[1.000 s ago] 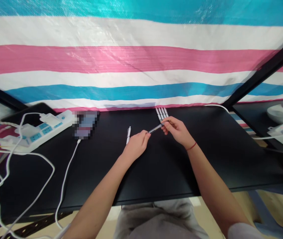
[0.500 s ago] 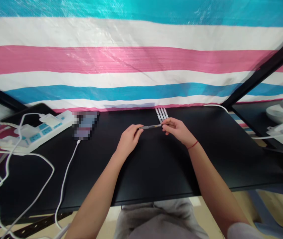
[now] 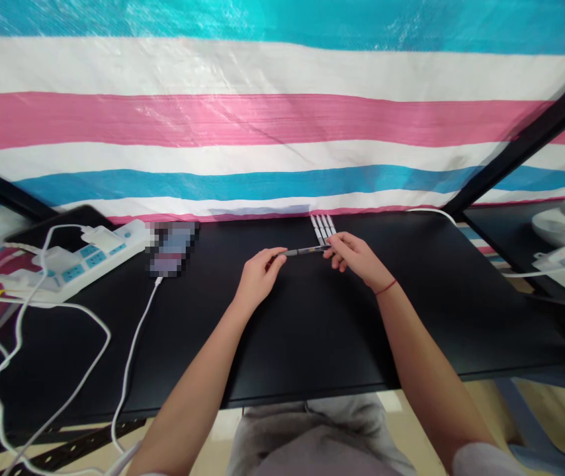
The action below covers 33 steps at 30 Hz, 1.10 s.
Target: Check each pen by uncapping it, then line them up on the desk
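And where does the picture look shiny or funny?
Head view: white glare streaks the striped sheet; same head view: blocky squares cover the phone's screen; head view too: the pen between left hand and right hand looks too small for fine detail.

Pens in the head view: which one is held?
The dark pen, held by left hand and right hand; the four white pens lie side by side on the black table.

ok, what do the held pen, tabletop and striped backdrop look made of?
Pen: probably plastic, dark slim barrel; too small to be sure.
Tabletop: smooth black, soft sheen; coated metal or laminate, can't tell.
Striped backdrop: likely plastic sheeting, glossy, given creases and glare.
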Each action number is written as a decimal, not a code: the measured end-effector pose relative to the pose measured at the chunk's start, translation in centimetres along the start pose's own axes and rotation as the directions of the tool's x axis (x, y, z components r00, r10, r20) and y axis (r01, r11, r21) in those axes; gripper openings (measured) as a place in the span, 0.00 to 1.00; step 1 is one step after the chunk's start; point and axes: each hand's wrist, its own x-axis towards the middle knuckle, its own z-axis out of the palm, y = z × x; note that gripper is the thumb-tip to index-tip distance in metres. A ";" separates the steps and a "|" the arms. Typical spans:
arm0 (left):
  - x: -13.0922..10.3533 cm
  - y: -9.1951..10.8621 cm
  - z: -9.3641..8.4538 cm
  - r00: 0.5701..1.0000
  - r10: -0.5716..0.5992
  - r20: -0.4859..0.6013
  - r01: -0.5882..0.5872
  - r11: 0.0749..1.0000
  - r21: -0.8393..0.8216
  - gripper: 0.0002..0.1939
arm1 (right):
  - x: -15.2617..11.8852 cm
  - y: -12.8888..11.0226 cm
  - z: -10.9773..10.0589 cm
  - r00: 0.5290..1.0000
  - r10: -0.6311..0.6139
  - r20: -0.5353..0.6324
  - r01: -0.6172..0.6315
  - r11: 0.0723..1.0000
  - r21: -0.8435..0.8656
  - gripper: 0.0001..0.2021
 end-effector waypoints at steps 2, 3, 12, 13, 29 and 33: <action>0.0 0.0 0.0 1.000 -0.011 0.004 0.011 1.000 -0.008 0.13 | 0.0 0.1 0.0 1.000 0.012 0.018 -0.011 0.999 -0.050 0.19; 0.0 0.0 0.0 1.000 -0.016 0.004 0.017 1.000 -0.013 0.13 | 0.1 0.1 0.0 1.000 -0.008 0.026 0.010 0.999 -0.045 0.18; 0.0 0.2 0.1 0.998 -0.055 0.012 0.056 0.997 -0.056 0.13 | 0.0 0.1 -0.1 0.998 0.055 0.030 -0.053 0.996 -0.067 0.19; 0.0 0.1 0.1 0.998 -0.060 0.013 0.060 0.996 -0.058 0.13 | 0.0 0.0 -0.1 0.998 0.036 0.050 -0.034 0.998 -0.054 0.18; 0.0 -0.1 0.2 0.993 -0.110 0.043 0.115 0.985 -0.130 0.15 | -0.2 -0.3 -0.1 0.990 0.118 0.074 -0.121 0.991 0.047 0.18; 0.1 -0.1 0.1 0.992 -0.114 0.059 0.122 0.980 -0.157 0.15 | -0.2 -0.1 -0.2 0.996 0.047 0.078 -0.050 0.998 0.037 0.19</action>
